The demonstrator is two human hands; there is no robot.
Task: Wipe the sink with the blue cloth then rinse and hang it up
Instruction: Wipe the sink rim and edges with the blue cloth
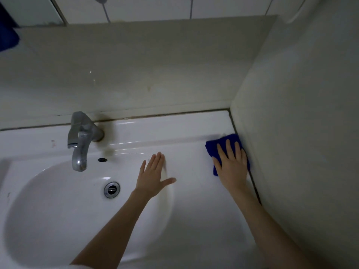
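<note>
A white ceramic sink [186,220] fills the lower view, its oval basin at the left with a metal drain [111,189]. The folded blue cloth [213,146] lies on the sink's flat right ledge, hard against the side wall. My right hand [231,164] presses flat on the cloth, fingers spread and pointing away from me. My left hand [153,177] hovers open over the basin's right rim, fingers apart, holding nothing.
A chrome faucet [80,140] stands at the back left of the basin, above an overflow hole [102,159]. A tiled wall rises behind and another wall [301,123] closes the right side. Something dark blue [7,35] hangs at the top left edge.
</note>
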